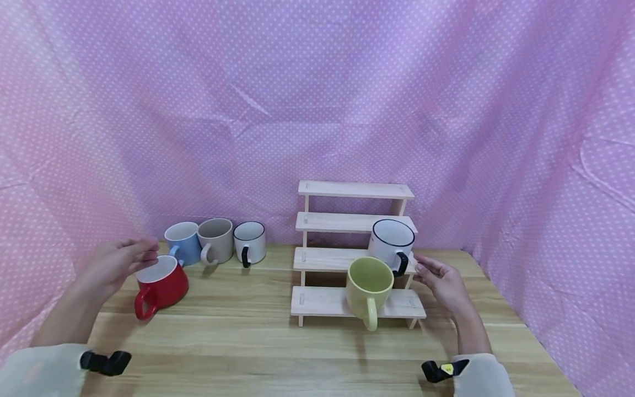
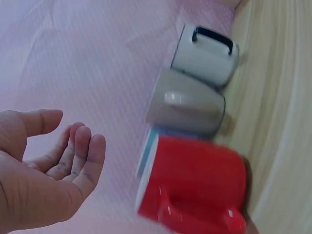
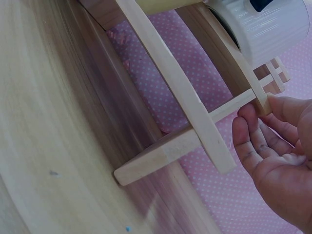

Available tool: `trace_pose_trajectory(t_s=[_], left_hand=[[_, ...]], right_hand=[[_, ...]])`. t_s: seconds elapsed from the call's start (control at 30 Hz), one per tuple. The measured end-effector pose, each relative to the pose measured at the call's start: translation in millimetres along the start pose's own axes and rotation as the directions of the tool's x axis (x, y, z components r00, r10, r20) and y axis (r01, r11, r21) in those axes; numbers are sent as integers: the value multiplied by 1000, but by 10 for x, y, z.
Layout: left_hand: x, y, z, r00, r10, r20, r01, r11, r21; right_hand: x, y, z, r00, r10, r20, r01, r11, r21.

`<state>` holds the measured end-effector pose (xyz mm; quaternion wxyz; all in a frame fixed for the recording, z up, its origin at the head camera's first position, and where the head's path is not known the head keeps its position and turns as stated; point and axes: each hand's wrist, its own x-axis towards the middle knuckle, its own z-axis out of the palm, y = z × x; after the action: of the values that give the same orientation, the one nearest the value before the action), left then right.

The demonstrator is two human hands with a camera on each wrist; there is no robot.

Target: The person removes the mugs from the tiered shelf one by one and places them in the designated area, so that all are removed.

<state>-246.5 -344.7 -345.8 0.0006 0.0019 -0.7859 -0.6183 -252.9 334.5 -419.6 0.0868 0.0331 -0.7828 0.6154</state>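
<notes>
My left hand (image 1: 116, 267) hovers just above and beside a red mug (image 1: 168, 289), its fingers loosely bent and holding nothing. In the left wrist view a gap separates the hand from the red mug (image 2: 204, 170). My right hand (image 3: 278, 165) pinches the right end of a shelf board on the stepped wooden stand (image 1: 322, 259), thumb on top and fingers beneath. On that board sits a white mug (image 1: 381, 251) with a dark rim and black handle. A yellow-green mug (image 1: 358, 298) stands on the lowest step, its handle facing forward.
Behind the red mug, a light blue mug (image 1: 186, 247), a beige mug (image 1: 220, 248) and a smaller white mug (image 1: 253, 248) with a black handle stand in a row. Pink dotted cloth (image 1: 317, 110) hangs around the back and sides of the wooden table (image 1: 223, 336).
</notes>
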Motion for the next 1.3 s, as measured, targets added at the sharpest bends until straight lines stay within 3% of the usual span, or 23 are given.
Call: trace_pose_trajectory(t_s=[0.17, 0.43, 0.63, 0.83, 1.0, 1.3], left_hand=[[78, 158, 261, 1000, -1, 14, 0, 995, 96], [248, 311, 700, 996, 68, 52, -73, 992, 99], [317, 456, 1029, 995, 65, 75, -76, 986, 150], [388, 559, 1308, 988, 78, 134, -94, 989, 117], [445, 611, 1561, 986, 85, 144, -99, 991, 93], [510, 667, 2024, 976, 93, 196, -117, 987, 114]], right_hand=[[13, 21, -1, 1000, -15, 1, 15, 1000, 11], [19, 36, -2, 1000, -19, 7, 18, 1000, 13], [10, 29, -2, 1000, -12, 4, 12, 1000, 0], [-7, 1, -3, 1000, -8, 3, 8, 1000, -8], [-16, -31, -5, 1000, 0, 8, 0, 1000, -15], [-25, -33, -15, 999, 33, 10, -33, 999, -31]])
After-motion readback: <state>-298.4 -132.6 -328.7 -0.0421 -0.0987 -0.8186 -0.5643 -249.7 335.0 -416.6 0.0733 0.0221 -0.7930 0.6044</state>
